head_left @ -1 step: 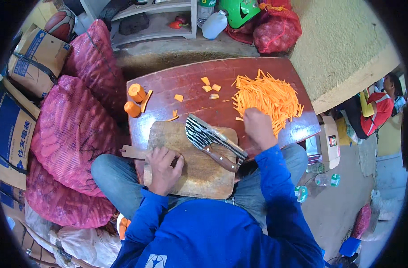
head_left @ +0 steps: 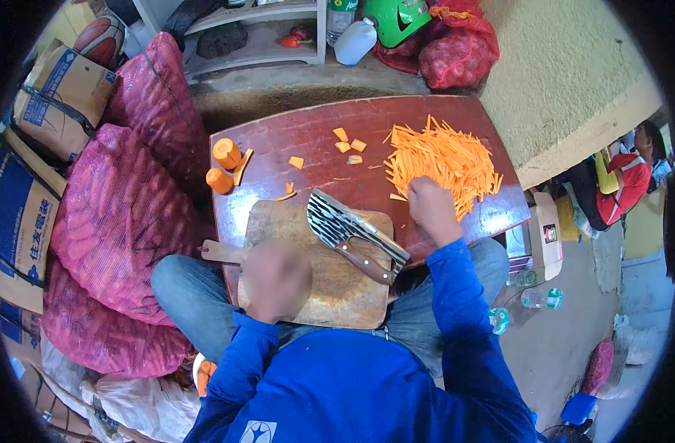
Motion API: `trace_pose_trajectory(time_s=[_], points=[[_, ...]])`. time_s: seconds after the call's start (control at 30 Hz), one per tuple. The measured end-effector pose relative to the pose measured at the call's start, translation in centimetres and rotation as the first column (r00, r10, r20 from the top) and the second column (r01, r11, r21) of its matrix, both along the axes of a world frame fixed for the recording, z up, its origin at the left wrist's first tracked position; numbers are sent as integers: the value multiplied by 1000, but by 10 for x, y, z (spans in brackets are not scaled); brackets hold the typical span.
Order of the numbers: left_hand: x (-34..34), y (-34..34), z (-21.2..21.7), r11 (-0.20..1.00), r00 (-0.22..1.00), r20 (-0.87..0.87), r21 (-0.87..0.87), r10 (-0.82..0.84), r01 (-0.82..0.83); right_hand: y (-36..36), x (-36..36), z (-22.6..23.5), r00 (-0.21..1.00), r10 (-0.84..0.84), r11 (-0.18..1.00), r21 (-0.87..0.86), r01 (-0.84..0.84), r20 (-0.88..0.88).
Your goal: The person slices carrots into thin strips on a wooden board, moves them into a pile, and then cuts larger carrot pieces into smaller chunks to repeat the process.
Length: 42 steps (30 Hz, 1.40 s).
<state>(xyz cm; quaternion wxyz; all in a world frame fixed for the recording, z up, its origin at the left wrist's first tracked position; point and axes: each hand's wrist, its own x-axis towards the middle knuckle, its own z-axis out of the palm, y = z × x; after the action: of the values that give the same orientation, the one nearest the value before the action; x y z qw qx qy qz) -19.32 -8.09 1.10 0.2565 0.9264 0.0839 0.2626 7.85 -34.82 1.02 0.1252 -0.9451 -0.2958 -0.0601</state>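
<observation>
My left hand [head_left: 277, 280] rests on the left part of a wooden cutting board [head_left: 337, 299]; a blur covers its fingers now, but the earlier frame shows them apart on the board. My right hand [head_left: 433, 209] is closed at the near edge of a heap of carrot strips [head_left: 444, 159]; what is inside its fingers is hidden. Between the hands a cleaver [head_left: 361, 260] with a black-and-white patterned blade and brown handle lies across the board's right side, untouched. Two carrot chunks [head_left: 225, 153] stand at the table's left, and several carrot offcuts [head_left: 342, 146] lie mid-table.
The reddish-brown table [head_left: 271, 151] reaches over my lap. Pink mesh sacks [head_left: 123, 214] and cardboard boxes [head_left: 20, 207] crowd the left. Behind are a shelf [head_left: 256, 52], a green helmet [head_left: 398, 21] and a red net sack [head_left: 459, 55]. Plastic bottles [head_left: 536, 297] lie on the floor at right, where another person [head_left: 625, 181] sits.
My right hand has shifted slightly to the right, beside the carrot heap. The cleaver, board and carrots lie as before.
</observation>
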Motion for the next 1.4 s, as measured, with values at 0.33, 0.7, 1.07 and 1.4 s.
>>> trace_pose_trajectory(time_s=[0.33,0.7,1.07,1.4], points=[[-2,-1,2,1000,1000,-22,10,1,-1,-32,56,46,941,-91,986,159,41,326],[2,-2,5,1000,999,-33,-5,7,-8,-22,56,11,977,-65,996,-52,77,203],[4,-5,0,999,998,-55,-46,-13,10,-45,114,-12,982,-99,987,140,76,162],[3,-7,10,999,998,-69,-53,-2,-2,-53,77,23,993,-88,970,232,68,76]])
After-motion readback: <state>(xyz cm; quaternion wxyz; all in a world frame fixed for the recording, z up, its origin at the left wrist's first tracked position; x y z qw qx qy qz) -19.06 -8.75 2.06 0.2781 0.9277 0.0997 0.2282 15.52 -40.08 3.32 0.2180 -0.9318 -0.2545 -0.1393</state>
